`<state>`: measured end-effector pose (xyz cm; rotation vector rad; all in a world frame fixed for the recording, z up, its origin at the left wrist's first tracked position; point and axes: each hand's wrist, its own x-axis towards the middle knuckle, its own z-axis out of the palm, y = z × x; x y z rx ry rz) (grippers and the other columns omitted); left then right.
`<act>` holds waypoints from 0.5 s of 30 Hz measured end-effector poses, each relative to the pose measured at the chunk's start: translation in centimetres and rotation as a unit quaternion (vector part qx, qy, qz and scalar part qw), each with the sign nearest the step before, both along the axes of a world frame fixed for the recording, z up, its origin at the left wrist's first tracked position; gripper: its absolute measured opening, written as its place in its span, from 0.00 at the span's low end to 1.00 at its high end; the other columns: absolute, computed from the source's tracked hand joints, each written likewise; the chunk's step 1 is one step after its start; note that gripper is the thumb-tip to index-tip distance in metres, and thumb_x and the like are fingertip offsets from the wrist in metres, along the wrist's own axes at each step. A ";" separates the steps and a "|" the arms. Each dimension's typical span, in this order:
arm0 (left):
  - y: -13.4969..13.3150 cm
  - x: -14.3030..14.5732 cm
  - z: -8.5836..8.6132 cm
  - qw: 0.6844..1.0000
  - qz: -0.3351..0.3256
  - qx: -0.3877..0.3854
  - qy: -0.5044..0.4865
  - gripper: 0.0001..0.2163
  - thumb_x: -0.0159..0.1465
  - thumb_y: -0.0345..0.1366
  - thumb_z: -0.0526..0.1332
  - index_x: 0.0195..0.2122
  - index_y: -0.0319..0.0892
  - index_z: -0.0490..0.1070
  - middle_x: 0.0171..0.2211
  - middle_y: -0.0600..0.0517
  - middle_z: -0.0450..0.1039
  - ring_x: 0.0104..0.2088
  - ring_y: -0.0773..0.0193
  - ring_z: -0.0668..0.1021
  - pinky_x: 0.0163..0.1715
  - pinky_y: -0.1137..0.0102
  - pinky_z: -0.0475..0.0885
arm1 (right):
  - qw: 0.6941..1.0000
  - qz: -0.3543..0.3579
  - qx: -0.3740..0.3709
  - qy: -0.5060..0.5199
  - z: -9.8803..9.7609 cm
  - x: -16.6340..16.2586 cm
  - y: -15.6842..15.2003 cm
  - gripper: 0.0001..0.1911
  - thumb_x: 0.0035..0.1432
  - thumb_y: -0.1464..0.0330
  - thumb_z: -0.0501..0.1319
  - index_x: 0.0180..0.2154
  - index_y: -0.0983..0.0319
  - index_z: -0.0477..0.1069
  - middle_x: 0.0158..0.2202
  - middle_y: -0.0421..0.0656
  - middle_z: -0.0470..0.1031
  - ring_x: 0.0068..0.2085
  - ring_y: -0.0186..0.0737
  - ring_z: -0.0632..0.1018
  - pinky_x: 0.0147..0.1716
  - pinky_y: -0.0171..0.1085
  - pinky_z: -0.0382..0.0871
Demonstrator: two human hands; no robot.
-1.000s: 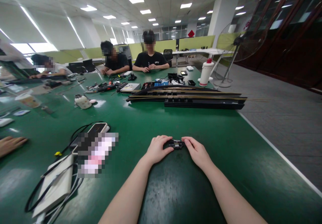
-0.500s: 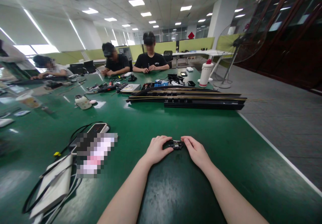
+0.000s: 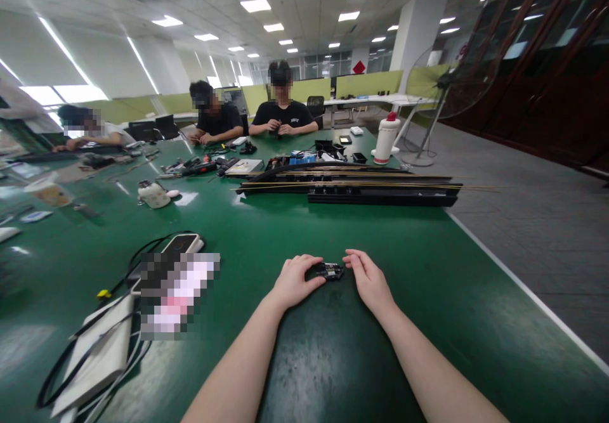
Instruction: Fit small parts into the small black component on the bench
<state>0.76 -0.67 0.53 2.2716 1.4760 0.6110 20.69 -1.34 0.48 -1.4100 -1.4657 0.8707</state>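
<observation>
Small black device (image 3: pixel 332 271) in left hand (image 3: pixel 295 281)

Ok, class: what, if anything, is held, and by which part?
The left hand holds a small black device by its left end; the right hand holds nothing visible.

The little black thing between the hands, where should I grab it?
Probably pinch the little black thing by its right end, coming from the right: the left hand has thumb and fingers around its left end, while the right end sticks out uncovered, facing the right hand.
</observation>
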 end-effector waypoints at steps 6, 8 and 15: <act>0.0 0.1 0.2 1.000 -0.005 -0.006 -0.006 0.19 0.58 0.40 0.63 0.51 0.48 0.68 0.48 0.52 0.72 0.48 0.57 0.71 0.48 0.63 0.63 | 1.000 -0.008 -0.003 -0.001 0.2 0.0 0.1 0.22 0.61 0.53 0.46 0.44 0.59 0.68 0.38 0.46 0.78 0.39 0.42 0.78 0.42 0.41 0.69; 0.1 0.1 0.3 1.000 -0.001 -0.006 -0.004 0.19 0.58 0.40 0.63 0.51 0.48 0.68 0.48 0.52 0.72 0.48 0.57 0.71 0.48 0.63 0.63 | 1.000 -0.014 -0.003 -0.002 0.3 -0.1 0.2 0.22 0.61 0.53 0.45 0.44 0.59 0.68 0.35 0.45 0.77 0.37 0.42 0.78 0.40 0.39 0.70; 0.1 0.1 0.5 1.000 0.005 -0.019 0.003 0.19 0.59 0.41 0.62 0.52 0.49 0.67 0.49 0.52 0.71 0.49 0.56 0.71 0.48 0.62 0.62 | 1.000 -0.026 0.001 -0.010 0.5 -0.2 0.2 0.23 0.60 0.51 0.45 0.43 0.59 0.67 0.28 0.42 0.74 0.30 0.41 0.76 0.33 0.37 0.70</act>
